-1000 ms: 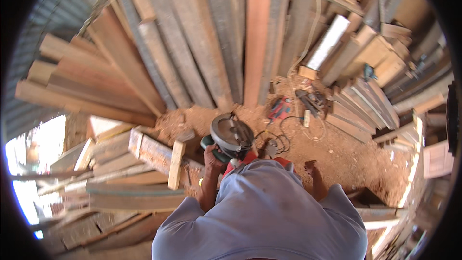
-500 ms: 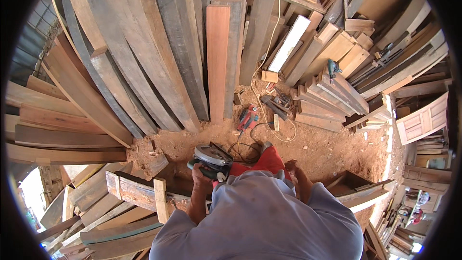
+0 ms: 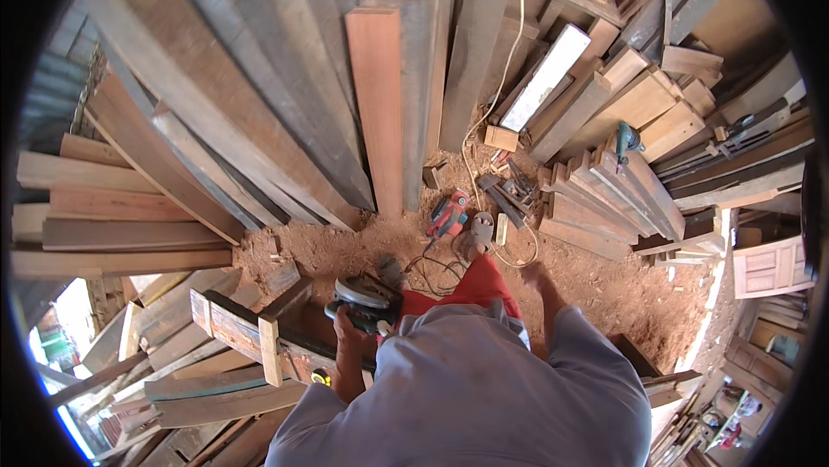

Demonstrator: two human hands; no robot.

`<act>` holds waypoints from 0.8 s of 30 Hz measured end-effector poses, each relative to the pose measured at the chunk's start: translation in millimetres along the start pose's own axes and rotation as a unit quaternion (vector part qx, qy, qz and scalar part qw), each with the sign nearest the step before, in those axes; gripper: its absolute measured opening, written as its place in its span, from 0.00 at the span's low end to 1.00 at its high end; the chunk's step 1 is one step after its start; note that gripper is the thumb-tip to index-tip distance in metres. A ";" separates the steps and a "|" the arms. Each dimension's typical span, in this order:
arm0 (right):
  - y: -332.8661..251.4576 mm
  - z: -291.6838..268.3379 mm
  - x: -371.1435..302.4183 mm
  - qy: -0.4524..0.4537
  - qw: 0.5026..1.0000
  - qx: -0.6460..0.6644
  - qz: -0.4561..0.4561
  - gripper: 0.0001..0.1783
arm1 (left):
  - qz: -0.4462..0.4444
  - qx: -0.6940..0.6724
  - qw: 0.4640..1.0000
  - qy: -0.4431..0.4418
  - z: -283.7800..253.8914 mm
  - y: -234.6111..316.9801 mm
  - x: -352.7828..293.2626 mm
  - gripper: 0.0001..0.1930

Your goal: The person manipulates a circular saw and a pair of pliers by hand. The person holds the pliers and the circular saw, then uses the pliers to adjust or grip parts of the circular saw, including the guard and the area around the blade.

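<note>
My left hand (image 3: 344, 326) is wrapped round the handle of a circular saw (image 3: 367, 294), which has a round metal guard and a dark green body. The saw is held at my left side, over the end of a rough wooden bench. My right hand (image 3: 536, 276) hangs out to the right, away from my body, touching nothing that I can see. Its fingers are smeared and too small to read. On the ground ahead lies a red power tool (image 3: 447, 215) with a dark cord, close to my forward foot (image 3: 481, 229).
Tall planks (image 3: 376, 104) lean ahead and to the left. Shorter timber (image 3: 596, 199) is stacked at the right, with a teal drill (image 3: 627, 140) on it. A pale cord (image 3: 521, 35) trails down to the sawdust floor (image 3: 596, 281). A yellow tape measure (image 3: 320, 376) sits by the bench (image 3: 233, 333).
I have stepped forward, one foot now beside the red tool. My right hand has swung forward from my side. The saw has shifted slightly left and down in view, still in my left hand.
</note>
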State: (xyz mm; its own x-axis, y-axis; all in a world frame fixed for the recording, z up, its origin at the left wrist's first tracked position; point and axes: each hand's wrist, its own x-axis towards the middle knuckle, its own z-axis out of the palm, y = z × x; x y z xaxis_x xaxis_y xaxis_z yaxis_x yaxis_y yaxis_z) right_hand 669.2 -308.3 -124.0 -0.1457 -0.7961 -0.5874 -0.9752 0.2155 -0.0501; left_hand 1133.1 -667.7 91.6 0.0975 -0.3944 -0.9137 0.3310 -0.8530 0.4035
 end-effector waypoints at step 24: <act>162.3 28.6 330.2 0.063 0.905 0.316 0.280 0.31 | -0.069 0.027 0.996 0.051 -5.5 -35.5 72.0 0.08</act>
State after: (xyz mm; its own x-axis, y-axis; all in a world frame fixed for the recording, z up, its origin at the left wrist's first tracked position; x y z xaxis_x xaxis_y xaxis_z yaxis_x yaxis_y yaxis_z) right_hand 467.6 -520.0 -349.2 -0.6436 -0.5128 -0.5682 -0.4597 0.8526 -0.2486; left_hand 1133.5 -664.0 11.3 0.1504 -0.2386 -0.9594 0.2977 -0.9145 0.2741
